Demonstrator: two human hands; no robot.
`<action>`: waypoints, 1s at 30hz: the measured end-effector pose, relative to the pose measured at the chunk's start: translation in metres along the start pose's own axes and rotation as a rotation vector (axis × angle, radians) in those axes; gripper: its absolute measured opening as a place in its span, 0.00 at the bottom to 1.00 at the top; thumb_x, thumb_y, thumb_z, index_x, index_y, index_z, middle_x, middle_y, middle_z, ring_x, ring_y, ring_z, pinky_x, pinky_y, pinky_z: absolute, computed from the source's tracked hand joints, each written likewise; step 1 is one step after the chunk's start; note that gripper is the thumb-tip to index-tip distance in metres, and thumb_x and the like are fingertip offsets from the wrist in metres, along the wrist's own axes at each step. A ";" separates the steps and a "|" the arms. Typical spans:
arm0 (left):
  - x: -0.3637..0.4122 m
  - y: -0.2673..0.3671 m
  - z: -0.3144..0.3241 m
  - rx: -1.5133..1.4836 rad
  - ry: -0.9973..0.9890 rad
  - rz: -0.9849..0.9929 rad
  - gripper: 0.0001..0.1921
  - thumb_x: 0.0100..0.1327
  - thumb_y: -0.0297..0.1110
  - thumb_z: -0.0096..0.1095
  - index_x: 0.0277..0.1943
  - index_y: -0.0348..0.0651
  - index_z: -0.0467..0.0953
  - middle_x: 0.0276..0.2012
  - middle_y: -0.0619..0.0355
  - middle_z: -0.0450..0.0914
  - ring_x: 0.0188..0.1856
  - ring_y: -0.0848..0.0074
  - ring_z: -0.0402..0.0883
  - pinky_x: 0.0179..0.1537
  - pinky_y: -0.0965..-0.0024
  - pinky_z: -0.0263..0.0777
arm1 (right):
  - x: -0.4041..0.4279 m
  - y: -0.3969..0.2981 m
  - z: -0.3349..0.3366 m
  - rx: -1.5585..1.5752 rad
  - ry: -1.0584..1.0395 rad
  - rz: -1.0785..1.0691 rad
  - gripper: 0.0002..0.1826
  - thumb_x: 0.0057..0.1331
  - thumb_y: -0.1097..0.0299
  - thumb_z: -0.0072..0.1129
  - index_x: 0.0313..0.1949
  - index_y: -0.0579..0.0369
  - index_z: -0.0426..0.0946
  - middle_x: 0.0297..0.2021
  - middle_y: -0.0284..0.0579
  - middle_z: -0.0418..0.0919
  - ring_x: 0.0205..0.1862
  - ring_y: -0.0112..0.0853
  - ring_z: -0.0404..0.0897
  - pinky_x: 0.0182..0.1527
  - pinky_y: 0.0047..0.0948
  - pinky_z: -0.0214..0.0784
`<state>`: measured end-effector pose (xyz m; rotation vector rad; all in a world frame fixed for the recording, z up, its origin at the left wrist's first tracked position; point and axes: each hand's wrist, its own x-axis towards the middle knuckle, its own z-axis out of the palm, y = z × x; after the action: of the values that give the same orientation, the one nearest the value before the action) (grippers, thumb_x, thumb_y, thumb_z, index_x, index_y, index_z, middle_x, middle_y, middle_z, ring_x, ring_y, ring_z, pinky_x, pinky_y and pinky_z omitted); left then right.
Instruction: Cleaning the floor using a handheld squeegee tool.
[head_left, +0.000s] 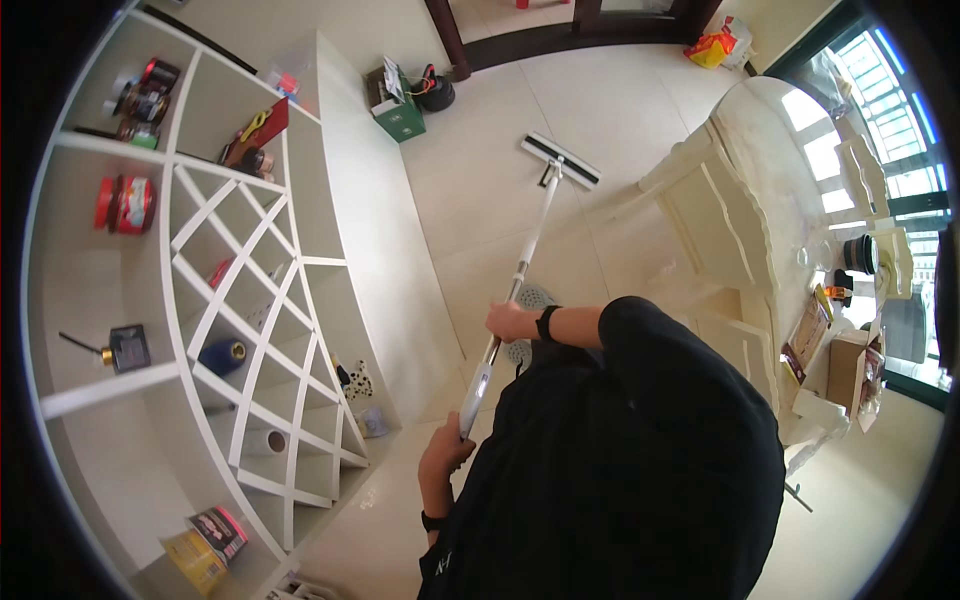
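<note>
My right hand (510, 322), reaching in from the upper side of my body, grips the metal pole of a flat floor mop (534, 225). Lower down, my left hand (446, 450) is closed around the end of its white handle. The mop's wide head (560, 160), pale with a dark strip, rests on the tiled floor away from my body. Both wrists wear black bands. My feet in grey perforated slippers (534, 297) show beside the pole, partly hidden by my right arm.
White shelving with a lattice rack (247, 262) runs along the left. Near the wall stand a green box (400, 120) and a black kettle-like item (435, 91). Cream chairs (720, 202) and a marble-topped table (780, 187) stand right; a plastic bag (712, 51) lies beyond.
</note>
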<state>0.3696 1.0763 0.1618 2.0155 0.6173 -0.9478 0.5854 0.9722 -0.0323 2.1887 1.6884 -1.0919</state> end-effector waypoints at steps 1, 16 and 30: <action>-0.011 -0.012 0.007 0.078 0.057 -0.032 0.15 0.46 0.27 0.53 0.38 0.39 0.61 0.21 0.46 0.74 0.26 0.57 0.77 0.27 0.58 0.70 | 0.003 -0.013 0.002 -0.017 0.006 -0.002 0.10 0.47 0.65 0.61 0.31 0.51 0.79 0.34 0.37 0.76 0.46 0.38 0.69 0.33 0.39 0.72; -0.051 -0.032 0.047 0.426 0.394 -0.254 0.08 0.49 0.30 0.54 0.31 0.40 0.65 0.19 0.48 0.75 0.24 0.56 0.77 0.26 0.56 0.69 | 0.024 -0.008 0.001 0.106 -0.357 -0.378 0.09 0.46 0.66 0.56 0.20 0.59 0.77 0.18 0.48 0.76 0.23 0.41 0.75 0.27 0.37 0.67; -0.014 0.139 -0.190 0.786 0.419 -0.103 0.11 0.37 0.27 0.60 0.27 0.42 0.68 0.15 0.51 0.72 0.20 0.56 0.74 0.24 0.55 0.65 | -0.002 0.112 -0.168 0.462 0.364 -0.289 0.12 0.43 0.59 0.56 0.19 0.56 0.75 0.20 0.50 0.75 0.25 0.46 0.76 0.28 0.40 0.70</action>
<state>0.5341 1.1553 0.3120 2.9565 0.6290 -0.9141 0.7598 1.0224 0.0570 2.6094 2.1370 -1.3284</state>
